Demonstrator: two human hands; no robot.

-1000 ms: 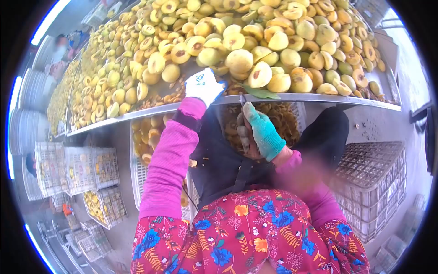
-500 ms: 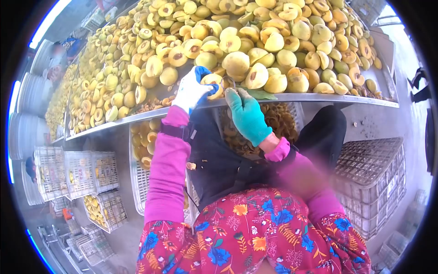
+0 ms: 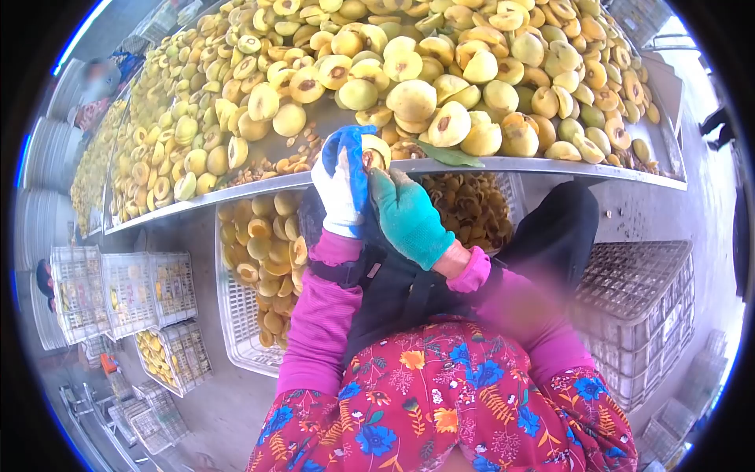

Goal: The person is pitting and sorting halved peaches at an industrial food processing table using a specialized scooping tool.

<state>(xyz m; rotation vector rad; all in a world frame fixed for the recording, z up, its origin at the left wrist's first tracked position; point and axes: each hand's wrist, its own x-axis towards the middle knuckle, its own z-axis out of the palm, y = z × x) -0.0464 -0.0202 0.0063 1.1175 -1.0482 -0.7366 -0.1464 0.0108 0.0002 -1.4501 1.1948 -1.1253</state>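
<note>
My left hand (image 3: 344, 181), in a white glove with blue on the fingers, is closed around a yellow peach half (image 3: 377, 152) with its reddish-brown pit side showing. My right hand (image 3: 410, 219), in a teal glove, is closed with its fingertips against that peach half; what it grips is hidden. Both hands are over the near edge of a metal table (image 3: 259, 186) heaped with cut yellow peaches (image 3: 411, 101). A green leaf (image 3: 450, 154) lies just beyond the right hand.
Below the table stand a white crate (image 3: 240, 330) of peach halves, left, and a container of brownish scraps (image 3: 464, 208), between my legs. Stacked grey crates (image 3: 637, 307) stand at right, more crates (image 3: 134, 295) at left. Another person (image 3: 96, 90) is at far left.
My left hand has moved right and slightly down, bringing the peach half close against my right hand. My right hand has shifted a little left and down. More of the left crate shows.
</note>
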